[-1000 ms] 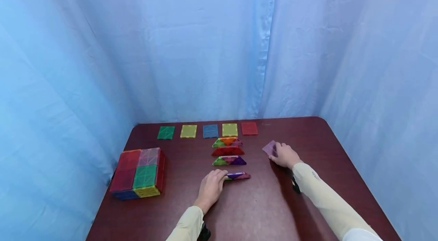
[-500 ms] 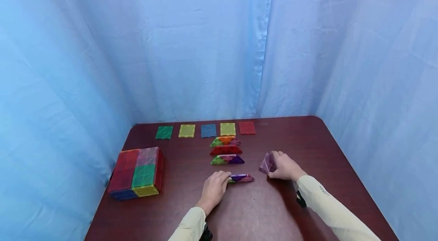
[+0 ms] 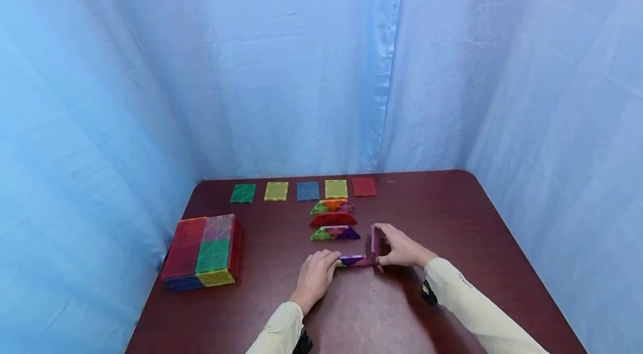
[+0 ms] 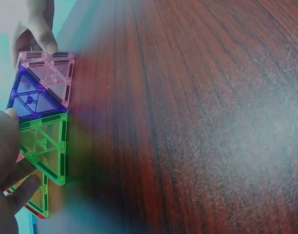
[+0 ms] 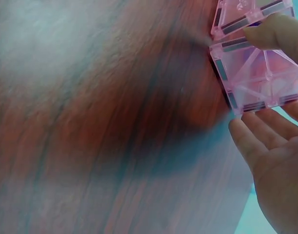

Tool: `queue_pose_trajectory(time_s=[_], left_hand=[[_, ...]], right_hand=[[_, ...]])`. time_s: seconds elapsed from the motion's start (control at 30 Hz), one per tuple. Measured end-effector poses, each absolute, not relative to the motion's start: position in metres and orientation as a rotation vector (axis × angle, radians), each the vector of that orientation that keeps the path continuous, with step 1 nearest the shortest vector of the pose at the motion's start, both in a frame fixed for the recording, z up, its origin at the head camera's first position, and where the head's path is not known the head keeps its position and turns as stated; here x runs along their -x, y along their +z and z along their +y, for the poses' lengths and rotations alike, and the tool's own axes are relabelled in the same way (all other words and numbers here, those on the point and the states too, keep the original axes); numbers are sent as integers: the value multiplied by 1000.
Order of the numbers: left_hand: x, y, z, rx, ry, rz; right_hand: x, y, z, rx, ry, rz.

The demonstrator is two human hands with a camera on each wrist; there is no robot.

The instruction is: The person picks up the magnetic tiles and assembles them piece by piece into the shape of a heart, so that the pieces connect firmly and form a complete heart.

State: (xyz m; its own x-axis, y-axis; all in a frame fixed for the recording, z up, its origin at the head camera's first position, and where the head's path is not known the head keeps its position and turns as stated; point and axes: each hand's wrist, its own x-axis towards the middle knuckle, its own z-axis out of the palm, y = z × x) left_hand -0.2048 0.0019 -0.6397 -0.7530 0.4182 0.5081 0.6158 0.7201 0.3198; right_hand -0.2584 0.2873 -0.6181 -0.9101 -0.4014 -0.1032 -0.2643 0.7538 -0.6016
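Note:
My left hand (image 3: 315,277) grips the left end of a low trapezoid strip of triangular magnetic tiles (image 3: 353,260) standing on edge. In the left wrist view the strip runs from a green triangle (image 4: 44,144) through a purple triangle (image 4: 36,97) to a pink triangle (image 4: 59,80). At the strip's right end, my right hand (image 3: 404,248) pinches a pink square magnetic tile (image 5: 261,78) between thumb and fingers. This square stands upright, turned across the strip, its edge right at the pink triangle.
Three similar trapezoid strips (image 3: 335,233) stand in rows beyond my hands. Behind them several square tiles (image 3: 276,191) lie flat along the back edge. A box of coloured tiles (image 3: 201,253) stands on the table's left. Blue curtains (image 3: 301,63) enclose the table.
My right hand has brought the pink square tile leftward and nearer, turning it upright against the strip's right end. My left hand has stayed at the strip, shifting slightly right.

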Motion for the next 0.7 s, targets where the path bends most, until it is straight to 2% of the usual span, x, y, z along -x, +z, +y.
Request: queue_pose_trajectory(time_s=[0.23, 0.7], left_hand=[[205, -641, 3, 794, -677, -2529], [207, -637, -2, 784, -860, -2679]], right_hand=[[262, -613, 276, 614, -866, 2666], [262, -616, 273, 562, -990, 2584]])
